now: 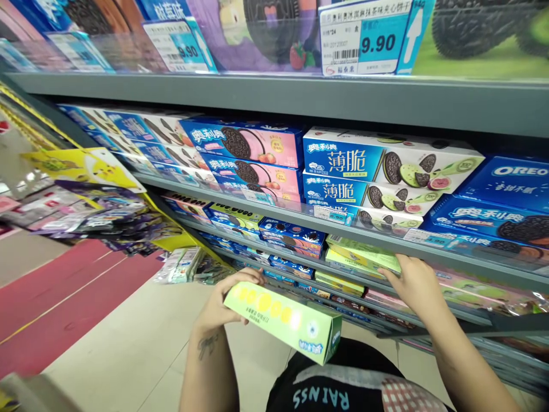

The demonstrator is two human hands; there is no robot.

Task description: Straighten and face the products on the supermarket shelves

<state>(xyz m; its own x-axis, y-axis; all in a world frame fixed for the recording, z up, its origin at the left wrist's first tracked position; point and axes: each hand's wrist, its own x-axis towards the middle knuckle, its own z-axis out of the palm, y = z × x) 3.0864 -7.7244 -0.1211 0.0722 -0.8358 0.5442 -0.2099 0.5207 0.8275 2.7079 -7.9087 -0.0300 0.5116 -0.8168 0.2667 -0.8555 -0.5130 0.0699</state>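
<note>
My left hand (234, 300) is closed around one end of a light green Oreo cookie box (283, 320), held tilted in front of the shelves with its printed long side up. My right hand (414, 280) reaches into a lower shelf, at the right end of another green cookie box (360, 254). Its thumb lies against that box's front, and the other fingers are partly hidden. Below that box, more yellow-green boxes (338, 281) lie on the shelf.
Above, a shelf holds stacked blue-and-white cookie boxes (343, 160), pink-and-blue boxes (249, 143) and dark blue Oreo boxes (510, 183). A grey shelf edge (274, 94) with price tags (360, 43) runs across the top. Hanging packets (124, 223) stick out at left.
</note>
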